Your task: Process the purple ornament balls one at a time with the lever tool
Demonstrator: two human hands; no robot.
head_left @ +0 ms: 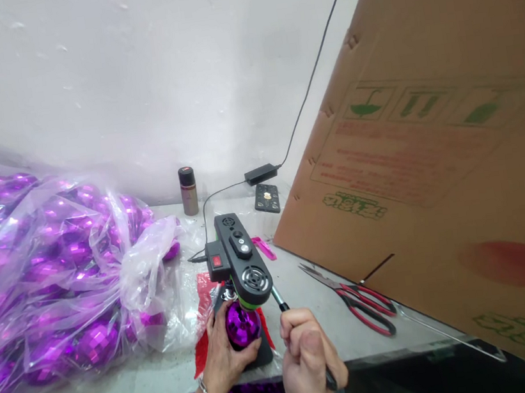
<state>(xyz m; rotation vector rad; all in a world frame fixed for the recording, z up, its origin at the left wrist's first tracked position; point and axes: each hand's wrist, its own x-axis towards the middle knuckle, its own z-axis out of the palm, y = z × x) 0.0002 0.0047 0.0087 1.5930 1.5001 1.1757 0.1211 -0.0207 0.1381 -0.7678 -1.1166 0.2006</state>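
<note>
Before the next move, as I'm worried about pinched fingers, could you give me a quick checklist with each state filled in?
1. Purple ball held by the left hand: ok, fingers and thumb are on either side.
2. Right hand on the lever: ok, fingers curled round it.
3. Left fingertips clear of the black device: cannot tell; they are near it and partly hidden.
4. Red switch setting: cannot tell, too small.
5. Scissors away from both hands: ok, lying to the right.

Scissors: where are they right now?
In the head view, the scissors lie on the table, to the right of the right hand, beside the cardboard box.
</note>
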